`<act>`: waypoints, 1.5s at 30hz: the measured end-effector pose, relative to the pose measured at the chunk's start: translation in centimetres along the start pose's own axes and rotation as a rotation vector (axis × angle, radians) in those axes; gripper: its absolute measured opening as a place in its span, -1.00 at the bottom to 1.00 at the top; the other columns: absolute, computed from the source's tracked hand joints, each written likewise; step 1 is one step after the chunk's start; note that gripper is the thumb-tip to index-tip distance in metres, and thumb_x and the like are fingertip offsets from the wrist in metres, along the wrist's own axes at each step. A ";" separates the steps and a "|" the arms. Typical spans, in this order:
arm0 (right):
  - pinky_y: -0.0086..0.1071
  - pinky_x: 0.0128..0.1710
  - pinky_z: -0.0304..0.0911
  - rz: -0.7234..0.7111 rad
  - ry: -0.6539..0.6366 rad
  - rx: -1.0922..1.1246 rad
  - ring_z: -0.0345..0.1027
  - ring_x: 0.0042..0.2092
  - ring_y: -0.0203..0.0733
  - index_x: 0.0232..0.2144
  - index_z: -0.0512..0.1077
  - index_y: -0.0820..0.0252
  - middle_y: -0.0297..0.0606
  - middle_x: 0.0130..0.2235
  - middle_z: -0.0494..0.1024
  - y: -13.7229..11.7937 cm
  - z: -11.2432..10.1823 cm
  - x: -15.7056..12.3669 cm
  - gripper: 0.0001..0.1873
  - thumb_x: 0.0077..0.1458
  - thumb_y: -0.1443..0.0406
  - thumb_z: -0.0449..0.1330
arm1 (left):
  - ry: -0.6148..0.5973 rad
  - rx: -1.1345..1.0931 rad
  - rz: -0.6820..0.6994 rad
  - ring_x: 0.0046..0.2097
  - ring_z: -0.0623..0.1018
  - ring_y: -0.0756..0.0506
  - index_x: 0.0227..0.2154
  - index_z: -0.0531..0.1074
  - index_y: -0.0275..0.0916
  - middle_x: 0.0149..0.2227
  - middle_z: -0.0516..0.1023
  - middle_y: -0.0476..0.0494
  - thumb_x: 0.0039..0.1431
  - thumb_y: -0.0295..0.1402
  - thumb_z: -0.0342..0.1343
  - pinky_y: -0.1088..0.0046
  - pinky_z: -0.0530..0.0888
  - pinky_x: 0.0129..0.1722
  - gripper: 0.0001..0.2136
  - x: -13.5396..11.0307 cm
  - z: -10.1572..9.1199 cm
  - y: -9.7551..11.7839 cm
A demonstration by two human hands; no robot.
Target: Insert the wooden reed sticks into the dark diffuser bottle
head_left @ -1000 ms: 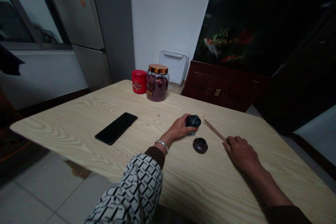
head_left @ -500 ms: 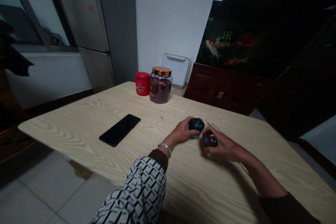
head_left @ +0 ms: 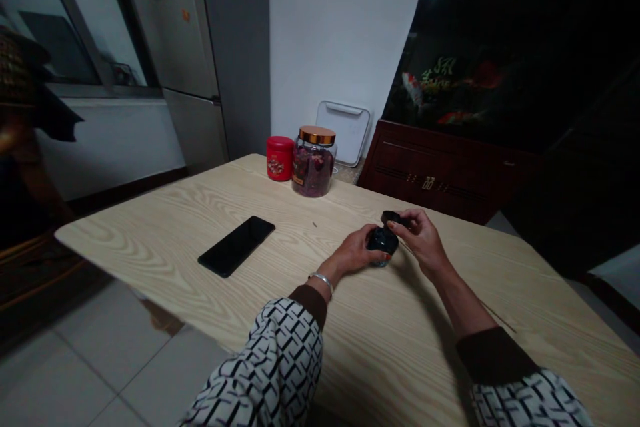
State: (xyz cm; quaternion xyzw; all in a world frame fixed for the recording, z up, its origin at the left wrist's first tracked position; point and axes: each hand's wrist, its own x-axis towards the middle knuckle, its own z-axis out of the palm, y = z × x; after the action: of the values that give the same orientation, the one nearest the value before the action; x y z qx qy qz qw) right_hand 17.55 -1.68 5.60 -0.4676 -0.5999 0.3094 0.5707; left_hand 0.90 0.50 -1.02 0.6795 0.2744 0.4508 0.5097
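Note:
My left hand (head_left: 356,252) wraps round a small dark round jar (head_left: 383,241) that stands on the pale wooden table (head_left: 200,213). My right hand (head_left: 423,240) holds a small dark lid (head_left: 393,217) in its fingertips, just above the jar's top. A silver bangle is on my left wrist. The thin sticks seen earlier are hidden behind my right hand.
A black phone (head_left: 237,245) lies flat to the left. A red tin (head_left: 279,158) and a glass jar with a copper lid (head_left: 313,161) stand at the table's far edge. A grey fridge (head_left: 215,60) and a dark fish tank on a wooden cabinet (head_left: 440,170) stand behind.
My right hand left the sticks, picked up the dark lid from the table and lifted it over the jar. My left hand stayed on the jar.

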 end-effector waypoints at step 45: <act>-0.03 -0.01 0.34 -0.069 -0.339 -0.609 0.43 0.04 0.09 0.35 0.01 0.01 -0.03 0.09 0.45 -3.5 -3.5 -0.8 -0.06 0.01 0.01 0.30 | -0.019 -0.156 -0.014 -0.07 0.51 -0.13 0.12 0.35 -0.33 -0.05 0.54 -0.26 -0.13 -0.43 0.42 0.30 0.41 -0.01 -0.32 0.2 0.1 0.0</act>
State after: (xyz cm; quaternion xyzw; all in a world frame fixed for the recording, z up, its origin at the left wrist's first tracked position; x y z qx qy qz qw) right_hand 20.20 -4.32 9.01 -0.5380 -0.7663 0.1700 0.3074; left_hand 1.10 0.66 -0.97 0.6399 0.2383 0.4609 0.5669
